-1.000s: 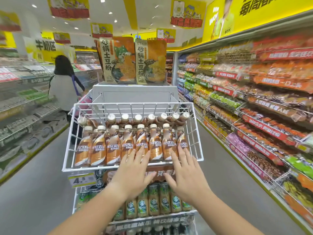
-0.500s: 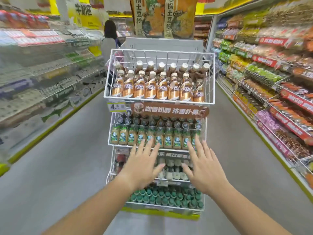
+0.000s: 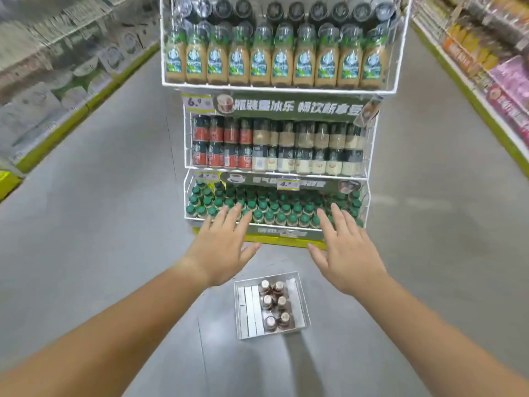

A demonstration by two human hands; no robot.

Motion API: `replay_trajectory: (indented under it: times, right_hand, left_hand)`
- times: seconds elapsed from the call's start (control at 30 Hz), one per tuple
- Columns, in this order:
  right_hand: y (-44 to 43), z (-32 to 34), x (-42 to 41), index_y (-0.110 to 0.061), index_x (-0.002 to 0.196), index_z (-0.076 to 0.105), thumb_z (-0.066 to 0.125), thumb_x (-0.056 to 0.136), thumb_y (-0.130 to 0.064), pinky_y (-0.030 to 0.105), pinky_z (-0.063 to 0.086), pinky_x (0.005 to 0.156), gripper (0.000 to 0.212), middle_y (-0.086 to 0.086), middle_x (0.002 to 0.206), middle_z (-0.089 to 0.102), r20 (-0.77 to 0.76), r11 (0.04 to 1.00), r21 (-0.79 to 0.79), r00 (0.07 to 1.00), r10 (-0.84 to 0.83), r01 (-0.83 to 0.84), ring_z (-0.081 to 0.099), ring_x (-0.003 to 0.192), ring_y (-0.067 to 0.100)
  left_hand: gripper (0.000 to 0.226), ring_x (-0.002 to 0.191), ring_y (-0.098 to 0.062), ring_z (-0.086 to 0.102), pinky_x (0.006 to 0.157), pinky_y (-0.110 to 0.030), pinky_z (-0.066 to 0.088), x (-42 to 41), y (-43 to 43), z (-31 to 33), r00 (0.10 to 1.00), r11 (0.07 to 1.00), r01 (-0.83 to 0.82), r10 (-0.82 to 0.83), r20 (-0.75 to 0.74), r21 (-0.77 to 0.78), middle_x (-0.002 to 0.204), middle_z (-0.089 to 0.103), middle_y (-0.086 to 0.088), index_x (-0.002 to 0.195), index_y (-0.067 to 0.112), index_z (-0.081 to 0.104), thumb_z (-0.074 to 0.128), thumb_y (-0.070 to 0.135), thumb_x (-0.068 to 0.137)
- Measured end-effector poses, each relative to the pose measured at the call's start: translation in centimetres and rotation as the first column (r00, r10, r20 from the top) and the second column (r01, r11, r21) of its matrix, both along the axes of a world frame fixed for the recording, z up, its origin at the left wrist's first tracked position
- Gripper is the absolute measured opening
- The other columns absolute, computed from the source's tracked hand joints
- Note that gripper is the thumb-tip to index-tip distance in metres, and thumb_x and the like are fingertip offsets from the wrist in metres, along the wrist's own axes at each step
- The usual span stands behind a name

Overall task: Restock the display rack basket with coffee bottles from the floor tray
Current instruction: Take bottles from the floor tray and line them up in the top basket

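Observation:
A clear floor tray point(image 3: 246, 310) lies on the grey floor in front of the rack, holding several brown coffee bottles point(image 3: 275, 303) with pale caps along its right side. My left hand point(image 3: 221, 247) and my right hand point(image 3: 347, 250) hover above and beyond the tray, fingers spread, palms down, holding nothing. The white wire display rack point(image 3: 279, 88) stands ahead with tiers of green-label bottles, dark cans and green-capped bottles. Its top basket with the brown coffee bottles is out of view above the frame.
Store shelving point(image 3: 57, 70) lines the aisle on the left and snack shelves point(image 3: 486, 67) on the right. Grey floor point(image 3: 100, 224) runs on both sides of the rack. A yellow base strip point(image 3: 280, 242) sits under the lowest basket.
My view has tilted down from the top basket to the floor. Both hands have dropped away from the basket, still open, and the floor tray has come into sight.

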State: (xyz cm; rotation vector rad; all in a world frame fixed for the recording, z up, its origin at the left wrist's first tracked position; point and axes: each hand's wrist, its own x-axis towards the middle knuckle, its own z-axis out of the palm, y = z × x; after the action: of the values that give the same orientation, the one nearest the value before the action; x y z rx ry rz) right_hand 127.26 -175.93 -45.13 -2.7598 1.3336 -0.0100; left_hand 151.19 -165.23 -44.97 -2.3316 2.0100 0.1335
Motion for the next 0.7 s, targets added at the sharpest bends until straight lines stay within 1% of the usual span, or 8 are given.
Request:
replay_trajectory:
  times: [0.1,0.2,0.3,0.37,0.5,0.6,0.63,0.7]
  right_hand:
    - [2.0,-10.4,-0.4,-0.013,0.152,0.028,0.026,0.09,-0.057,0.05,0.042,0.105,0.077,0.019,0.158,0.031,-0.024,0.997,0.072,1.0,-0.016,0.018,0.035,0.141,0.038]
    - [3.6,-20.9,-0.6,-0.01,0.143,0.046,0.032,0.089,-0.055,0.049,0.054,0.09,0.072,0.021,0.144,0.05,-0.067,0.987,0.154,0.997,-0.025,0.035,0.054,0.125,0.04]
    - [4.1,-30.3,-0.8,-0.009,0.137,0.053,0.017,0.097,-0.055,0.048,0.056,0.087,0.071,0.021,0.135,0.059,-0.085,0.984,0.175,0.996,-0.025,0.039,0.062,0.116,0.039]
    - [3.9,-36.0,-0.8,-0.008,0.136,0.054,0.01,0.098,-0.055,0.047,0.056,0.087,0.076,0.02,0.134,0.06,-0.105,0.981,0.191,0.994,0.004,0.017,0.062,0.116,0.038]
    - [2.4,-45.4,-0.6,-0.009,0.138,0.052,0.028,0.092,-0.051,0.045,0.056,0.09,0.067,0.018,0.138,0.057,-0.106,0.976,0.214,0.993,0.056,-0.032,0.058,0.121,0.036]
    - [0.8,-50.1,-0.4,-0.013,0.147,0.035,0.026,0.096,-0.044,0.039,0.043,0.106,0.061,0.008,0.144,0.046,-0.06,0.953,0.297,0.995,0.085,-0.063,0.042,0.132,0.027]
    - [0.2,-51.2,-0.2,-0.015,0.148,0.032,0.032,0.098,-0.038,0.037,0.039,0.109,0.055,0.006,0.144,0.044,-0.031,0.925,0.374,0.997,0.074,-0.057,0.039,0.133,0.025]
    - [-1.0,-53.3,0.3,-0.017,0.146,0.035,0.043,0.099,-0.029,0.03,0.035,0.109,0.05,0.006,0.143,0.047,0.018,0.864,0.502,0.999,0.033,-0.038,0.043,0.131,0.022]
  left_hand:
    - [0.088,0.151,-0.037,0.021,0.118,-0.051,0.029,0.1,2.0,-10.4,0.999,0.999,-0.012,0.014,-0.037,0.05,0.164,0.021,-0.017,0.156,0.013,0.024,0.006,0.066,0.089]
    - [0.087,0.15,-0.037,0.023,0.118,-0.053,0.03,-0.2,3.6,-21.2,0.997,0.992,-0.022,0.031,-0.072,0.125,0.164,0.023,-0.017,0.156,0.013,0.024,0.009,0.066,0.089]
    - [0.079,0.137,-0.04,0.046,0.106,-0.053,0.046,-0.7,4.4,-31.0,0.993,0.984,-0.032,0.051,-0.107,0.175,0.152,0.045,-0.02,0.147,0.009,0.044,0.023,0.062,0.092]
    - [0.071,0.124,-0.041,0.06,0.094,-0.052,0.055,-1.0,4.3,-37.2,0.993,0.981,-0.013,0.037,-0.116,0.196,0.138,0.059,-0.021,0.136,0.006,0.056,0.034,0.058,0.092]
    - [0.069,0.118,-0.039,0.063,0.091,-0.048,0.058,-0.9,3.3,-47.3,0.989,0.985,0.006,0.02,-0.147,0.172,0.132,0.063,-0.02,0.133,0.006,0.057,0.035,0.056,0.091]
    - [0.08,0.139,-0.032,0.044,0.11,-0.043,0.043,-0.3,2.1,-52.8,0.967,0.989,-0.018,0.054,-0.247,0.146,0.152,0.044,-0.016,0.148,0.009,0.039,0.025,0.062,0.091]
    - [0.08,0.144,-0.028,0.035,0.115,-0.041,0.036,-0.1,1.7,-54.2,0.944,0.981,-0.04,0.099,-0.314,0.188,0.157,0.035,-0.012,0.153,0.012,0.03,0.027,0.064,0.092]
    - [0.075,0.141,-0.021,0.035,0.113,-0.034,0.033,0.3,0.6,-56.6,0.874,0.963,-0.076,0.19,-0.447,0.259,0.156,0.032,-0.003,0.153,0.019,0.025,0.044,0.06,0.094]
